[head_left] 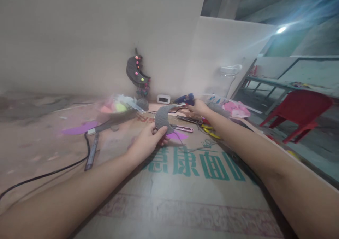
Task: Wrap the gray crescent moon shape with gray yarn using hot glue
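My left hand [156, 134] pinches the lower part of a crescent [162, 117] wrapped in grey yarn, its thin tip pointing up to the right. Farther out, my right hand [198, 108] is closed around a blue glue gun [185, 99], whose nozzle is hard to make out beside the crescent's tip. A pink-handled craft knife [183, 128] lies on the cardboard just right of the crescent. Below it is a purple piece [178, 135], partly covered by my left hand. Yellow-handled scissors [210, 130] rest under my right forearm, near a loose strand of grey yarn.
A finished-looking dark crescent with coloured balls [136, 71] hangs on the wall. Along the back stand a bowl of pom-poms [116, 107], a small white clock [163, 99] and a clear bottle [227, 78]. At left, a black cable [60, 169] crosses the table beside a marker [91, 152].
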Motion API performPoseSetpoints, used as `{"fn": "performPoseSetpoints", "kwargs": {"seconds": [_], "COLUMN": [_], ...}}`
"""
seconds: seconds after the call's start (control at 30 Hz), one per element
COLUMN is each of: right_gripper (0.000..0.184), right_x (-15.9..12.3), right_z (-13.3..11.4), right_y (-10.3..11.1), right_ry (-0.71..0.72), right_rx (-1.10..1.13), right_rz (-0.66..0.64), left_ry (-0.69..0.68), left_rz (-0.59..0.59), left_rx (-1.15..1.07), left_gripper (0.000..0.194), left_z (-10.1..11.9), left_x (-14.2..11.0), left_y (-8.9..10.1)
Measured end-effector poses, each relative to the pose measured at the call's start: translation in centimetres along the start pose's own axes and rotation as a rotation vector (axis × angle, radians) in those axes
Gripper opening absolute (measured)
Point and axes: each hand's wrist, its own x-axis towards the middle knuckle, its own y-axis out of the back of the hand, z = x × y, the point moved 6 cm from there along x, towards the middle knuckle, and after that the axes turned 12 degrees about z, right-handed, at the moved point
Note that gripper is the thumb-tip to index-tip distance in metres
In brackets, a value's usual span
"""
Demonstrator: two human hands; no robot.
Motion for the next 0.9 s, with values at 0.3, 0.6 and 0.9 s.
{"fn": "performPoseSetpoints", "kwargs": {"seconds": [0.3,0.6,0.9], "right_gripper": [0.036,0.026,0.042], "right_x": [-5.1,-13.1,-15.0], "right_z": [-2.1,-1.1,-1.2], "right_y": [5.4,6.3,5.8], "right_ry": [-0.053,0.057,0.135], "right_rx": [0.172,0.565,0.376], "right_rz": [-0.013,0.017,0.050], "left_ry": [-0.027,-0.039,-0.040], "left_rz": [-0.010,0.018,0.019], "left_rx": [-0.030,-0.040,-0.051], "left_gripper": [0.031,0.030,0.027], "left_z": [0.1,0.4,0.5], "left_x": [-0.1,0.0,-0.1], "left_y": [-0.2,-0.2,-0.2]}}
